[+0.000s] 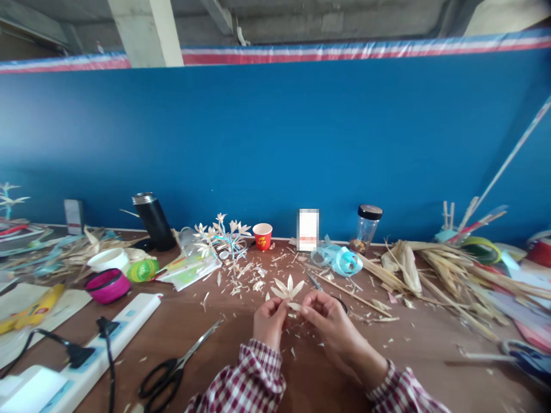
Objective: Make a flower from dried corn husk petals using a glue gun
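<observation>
My left hand (270, 321) pinches the base of a pale corn husk flower (289, 288), whose pointed petals fan out above the fingers. Closed on a single loose husk petal (295, 307), my right hand (329, 321) holds it against the lower side of the flower. Both hands are just above the brown table (310, 384), among scattered husk scraps (245, 275). Black-handled scissors (174, 367) lie spread to the left of my left sleeve. Partly hidden behind my right hand is a second dark-handled tool (316, 281).
Finished husk flowers (221, 235) stand at the back beside a red paper cup (262, 237). Blue ribbon (340, 258) and a lidded jar (367, 229) are behind my right hand. Dry husks (447, 269) pile up at right. A white power strip (107, 344) and black flask (155, 222) occupy the left.
</observation>
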Demonstrator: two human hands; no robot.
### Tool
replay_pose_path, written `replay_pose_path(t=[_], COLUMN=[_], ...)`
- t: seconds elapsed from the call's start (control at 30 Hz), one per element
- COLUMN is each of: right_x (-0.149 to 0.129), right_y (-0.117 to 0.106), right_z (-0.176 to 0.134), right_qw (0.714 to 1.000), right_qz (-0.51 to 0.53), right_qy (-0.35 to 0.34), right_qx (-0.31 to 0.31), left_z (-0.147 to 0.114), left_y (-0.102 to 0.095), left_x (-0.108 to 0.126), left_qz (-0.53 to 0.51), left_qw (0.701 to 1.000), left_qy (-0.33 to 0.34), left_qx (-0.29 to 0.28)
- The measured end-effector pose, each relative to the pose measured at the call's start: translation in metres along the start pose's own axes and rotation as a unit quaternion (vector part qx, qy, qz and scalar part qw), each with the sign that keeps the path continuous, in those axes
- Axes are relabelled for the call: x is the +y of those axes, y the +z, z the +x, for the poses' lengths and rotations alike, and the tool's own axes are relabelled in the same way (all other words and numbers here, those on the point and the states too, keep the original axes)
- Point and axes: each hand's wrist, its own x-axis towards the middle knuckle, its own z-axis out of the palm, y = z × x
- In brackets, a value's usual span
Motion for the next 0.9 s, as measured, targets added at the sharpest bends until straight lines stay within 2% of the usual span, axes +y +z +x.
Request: replay_pose_path(t=[0.1, 0.3, 0.53, 0.67, 0.9], right_x=[0.005, 0.0, 0.001, 0.001, -0.007], right_y=[0.002, 0.0, 0.001, -0.002, 0.004], right_z=[0.003, 0.004, 0.004, 0.004, 0.0], right_qw=[1.0, 0.986, 0.983, 0.97, 0.961], right_qz=[-0.015, -0.152, -0.159, -0.213, -0.231], right_qy=[0.002, -0.038, -0.065, -0.088, -0.139], right_qx=[0.022, 0.064, 0.058, 0.079, 0.053], left_z=[-0.001, -0.004, -0.004, -0.002, -0.004], left_y=[0.001, 0.0, 0.0, 0.0, 0.0], left_x=[0.0, 0.005, 0.005, 0.003, 0.0], left_qz=[-0.004, 0.027, 0.037, 0.03, 0.051], left_qw=[1.0, 0.999, 0.999, 0.999, 0.999], left_qy=[-0.005, -0.017, -0.014, -0.015, 0.005], left_qx=[0.009, 0.023, 0.019, 0.012, -0.003])
